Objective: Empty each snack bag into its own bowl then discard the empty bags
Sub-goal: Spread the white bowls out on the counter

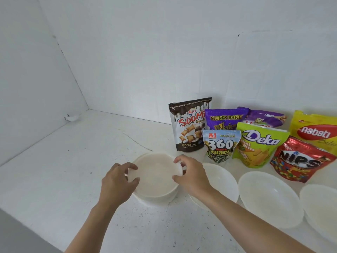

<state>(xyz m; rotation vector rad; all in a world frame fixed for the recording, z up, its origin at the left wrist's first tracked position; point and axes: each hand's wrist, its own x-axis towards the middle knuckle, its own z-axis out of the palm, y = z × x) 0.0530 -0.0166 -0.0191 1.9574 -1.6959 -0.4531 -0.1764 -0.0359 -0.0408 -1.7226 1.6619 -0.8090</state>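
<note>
The left hand (118, 181) and right hand (191, 172) each curl their grip around opposite rims of a round, milky plastic bowl (155, 172). It is empty and sits tilted over a lower bowl (155, 199) on the speckled white table (73, 161). To the right sit a second bowl (221, 179), third bowl (269, 196) and fourth bowl (321, 203), all smooth and empty. Behind them stand glossy bags: Soomi (189, 125), Mum's Bake (224, 118), purple bag (264, 117), Nabati (315, 130), Kuaci (220, 147), Deka (259, 145) and Nips (299, 159).

At 3 o'clock the edge cuts the Nabati bag (316, 133), at 4 o'clock the last bowl (321, 205). The Deka bag (259, 146) hides most of a purple bag (264, 117), seemingly a snack. The right hand (191, 175) covers the second bowl's (223, 180) 9 o'clock side.
</note>
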